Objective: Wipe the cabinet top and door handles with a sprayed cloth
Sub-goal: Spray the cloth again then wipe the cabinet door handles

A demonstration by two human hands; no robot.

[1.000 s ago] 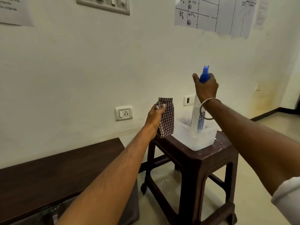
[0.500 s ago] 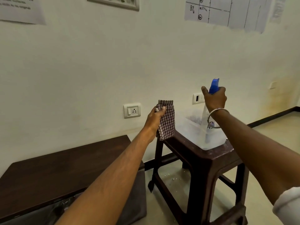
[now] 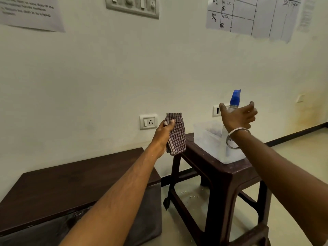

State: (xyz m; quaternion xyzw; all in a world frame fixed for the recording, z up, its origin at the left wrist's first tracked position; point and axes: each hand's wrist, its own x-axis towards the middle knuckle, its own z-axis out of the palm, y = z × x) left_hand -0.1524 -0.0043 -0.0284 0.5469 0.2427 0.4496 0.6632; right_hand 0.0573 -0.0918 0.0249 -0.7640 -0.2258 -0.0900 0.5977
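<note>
My left hand (image 3: 164, 133) grips a folded brown-and-white checked cloth (image 3: 176, 137), held upright above the gap between the cabinet and the stool. The low dark-brown cabinet top (image 3: 71, 185) lies at the lower left. My right hand (image 3: 237, 117) is open, fingers spread, just in front of a clear spray bottle with a blue nozzle (image 3: 234, 97). The bottle stands in a translucent plastic tub (image 3: 207, 139) on a dark-brown plastic stool (image 3: 221, 176). The hand hides the bottle's body.
A cream wall stands close behind, with a socket (image 3: 148, 121), a second small socket (image 3: 216, 110), a switch panel (image 3: 132, 6) and taped paper sheets (image 3: 252, 16). Beige floor shows under and to the right of the stool.
My right hand lowered the spray bottle into the tub and let go of it; its fingers are now spread. My left hand kept hold of the cloth.
</note>
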